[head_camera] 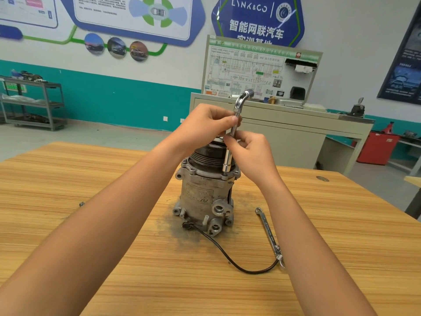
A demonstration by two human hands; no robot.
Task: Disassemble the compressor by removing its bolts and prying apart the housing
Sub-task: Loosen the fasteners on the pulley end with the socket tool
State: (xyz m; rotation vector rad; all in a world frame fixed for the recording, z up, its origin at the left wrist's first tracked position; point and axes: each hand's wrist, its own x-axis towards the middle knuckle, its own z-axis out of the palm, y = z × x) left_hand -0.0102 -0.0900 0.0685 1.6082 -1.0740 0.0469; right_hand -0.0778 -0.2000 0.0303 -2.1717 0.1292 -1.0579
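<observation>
Wooden table (68,169), grey shelving (46,103), wiring-diagram board (246,69)

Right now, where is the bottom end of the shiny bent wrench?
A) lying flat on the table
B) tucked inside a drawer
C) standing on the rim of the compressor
C: the left hand and the right hand hold the bent wrench upright, and its lower end sits on the top rim of the compressor.
</observation>
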